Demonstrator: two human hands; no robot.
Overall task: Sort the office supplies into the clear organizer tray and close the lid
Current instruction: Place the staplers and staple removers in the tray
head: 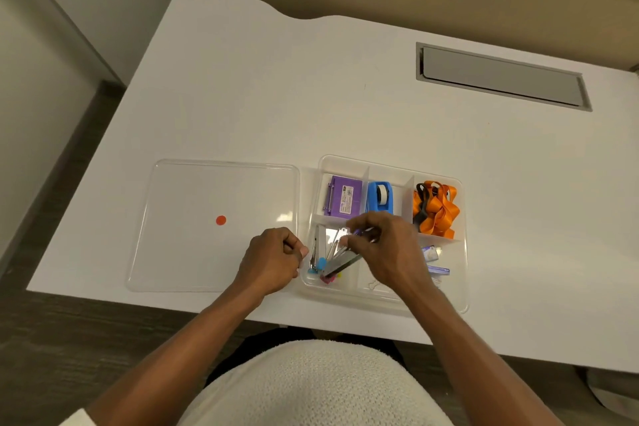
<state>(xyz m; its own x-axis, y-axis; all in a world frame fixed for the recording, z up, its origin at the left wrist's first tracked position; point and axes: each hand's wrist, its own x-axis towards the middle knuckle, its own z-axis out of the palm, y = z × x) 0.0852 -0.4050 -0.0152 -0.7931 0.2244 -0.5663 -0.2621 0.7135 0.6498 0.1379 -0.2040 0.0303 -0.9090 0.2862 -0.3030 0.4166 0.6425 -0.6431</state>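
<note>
The clear organizer tray lies on the white desk, its compartments holding a purple box, a blue tape dispenser, orange ribbon and small blue-labelled boxes. My right hand hovers over the front-left compartment, pinching a silver stapler-like metal piece that tilts above other metal pieces with coloured ends. My left hand is curled into a fist at the tray's left wall, touching its rim. The clear lid, bearing a red dot, lies flat to the left.
A grey cable hatch is set into the desk at the back right. The desk's front edge runs just below the lid and tray. A tan partition wall stands behind the desk.
</note>
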